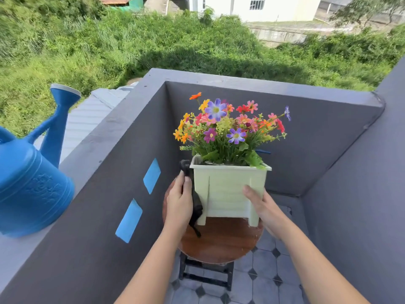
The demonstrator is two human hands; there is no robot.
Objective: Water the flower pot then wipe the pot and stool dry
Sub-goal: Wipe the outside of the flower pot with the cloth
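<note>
A pale green square flower pot (228, 191) full of colourful flowers (228, 126) stands on a round brown wooden stool (219, 242) in the balcony corner. My left hand (178, 205) presses a dark cloth (196, 205) against the pot's left side. My right hand (260, 205) grips the pot's right front corner. The stool's top looks shiny and wet near the front. A blue watering can (30, 183) rests on the parapet ledge at the far left, spout pointing up and away.
Dark grey parapet walls (122, 172) close the corner on the left, back and right. Two blue tape patches (140, 198) mark the left wall. The floor (267, 273) has grey and black tiles. Beyond the ledge lies a green slope far below.
</note>
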